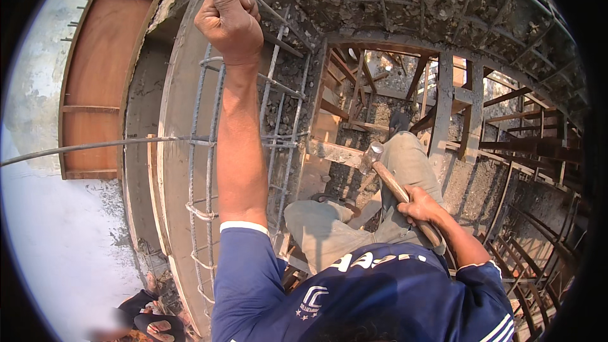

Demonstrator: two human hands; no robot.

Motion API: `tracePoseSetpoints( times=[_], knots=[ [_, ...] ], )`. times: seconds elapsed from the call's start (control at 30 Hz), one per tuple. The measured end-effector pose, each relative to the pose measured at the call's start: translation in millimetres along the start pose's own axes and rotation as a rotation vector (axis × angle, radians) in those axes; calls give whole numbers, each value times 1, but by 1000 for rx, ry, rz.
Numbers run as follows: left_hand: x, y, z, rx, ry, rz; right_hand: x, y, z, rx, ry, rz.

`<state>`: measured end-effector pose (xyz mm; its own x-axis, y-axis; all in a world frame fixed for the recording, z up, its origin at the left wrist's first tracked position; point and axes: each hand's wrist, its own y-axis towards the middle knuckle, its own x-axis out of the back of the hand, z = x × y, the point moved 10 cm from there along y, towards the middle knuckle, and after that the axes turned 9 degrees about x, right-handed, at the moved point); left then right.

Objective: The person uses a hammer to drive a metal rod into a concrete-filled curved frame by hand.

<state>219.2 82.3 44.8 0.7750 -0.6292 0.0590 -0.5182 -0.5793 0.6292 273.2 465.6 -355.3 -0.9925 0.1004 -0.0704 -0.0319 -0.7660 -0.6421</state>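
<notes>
My left hand [229,22] is a closed fist at the top, beside the upper end of a cage of steel rebar [209,133]. A bar runs up next to its fingers, but whatever it grips is hidden inside the fist. The left forearm stretches straight forward above the cage. My right hand [421,206] is wrapped around the wooden handle of a hammer [394,182]. The metal hammer head points forward and left, near my bent knee. Below it is a wooden board [335,152].
A concrete beam [177,95] runs along the left, past a brown wooden panel [92,82]. One long bar [95,145] juts left. Timber props [443,95] stand around an opening below me. Rough concrete with rebar [405,0] lies ahead. Another person [155,323] is at lower left.
</notes>
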Motion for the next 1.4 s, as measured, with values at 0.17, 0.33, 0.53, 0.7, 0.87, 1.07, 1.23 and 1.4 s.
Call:
tracePoseSetpoints(
  times=[0.17, 0.33, 0.53, 0.7, 0.87, 1.07, 1.23, 1.4],
  knots=[
    [9, 14, 23, 110, -10, -103, 4, 9, -5, -60, 136, -79],
    [5, -56, -8, 30, 6, 128, 1, 10, -2, -26, 101, -21],
    [43, -192, -28, -24, -29, -177, 8, 11, -8, -87, 280, -11],
    [3, -125, -21, 15, 119, -107, 7, 15, -8, -97, 286, 58],
    [-18, 73, 26, -75, 249, -262, 4, 20, -4, -109, 300, 111],
    [-79, 186, 135, 103, 557, -108, 4, 23, -18, -98, 387, 127],
    [-111, 162, 160, 178, 222, 90, 12, 21, -20, -82, 478, 117],
    [-140, 17, 71, 232, -79, 526, 10, 21, -17, -124, 484, 136]
  ],
)
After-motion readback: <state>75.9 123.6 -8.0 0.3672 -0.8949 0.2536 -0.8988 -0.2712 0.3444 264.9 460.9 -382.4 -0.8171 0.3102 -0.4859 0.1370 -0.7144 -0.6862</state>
